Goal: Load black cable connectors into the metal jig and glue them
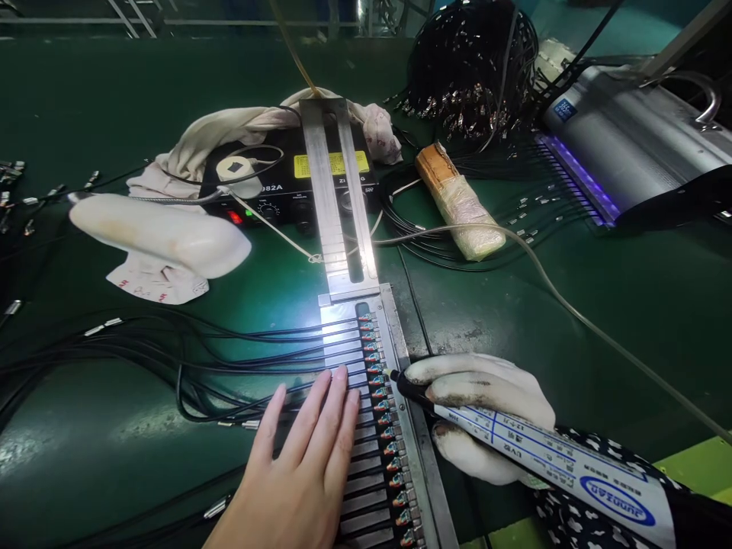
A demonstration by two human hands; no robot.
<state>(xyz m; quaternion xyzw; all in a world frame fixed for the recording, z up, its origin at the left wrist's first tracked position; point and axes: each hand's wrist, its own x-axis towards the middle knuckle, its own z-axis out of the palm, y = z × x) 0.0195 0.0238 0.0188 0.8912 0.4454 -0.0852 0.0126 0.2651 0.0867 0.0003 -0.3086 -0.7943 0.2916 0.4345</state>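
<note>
Beneath my bare left hand (309, 450), spread flat and gripping nothing, black cables (220, 415) lie in a slotted metal fixture (401, 343), presumably steadied. Gloved right hand (500, 393) grasps the UV-glue syringe (549, 461), nozzle at the connectors between hands, likely for aim.

White-patterned black sleeve (563, 518), blue-printed white label (518, 444), green table (142, 76).

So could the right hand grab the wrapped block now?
Probably not: the gloved right hand already holds the labelled tube, so it would likely need freeing before taking the wrapped block.
</note>
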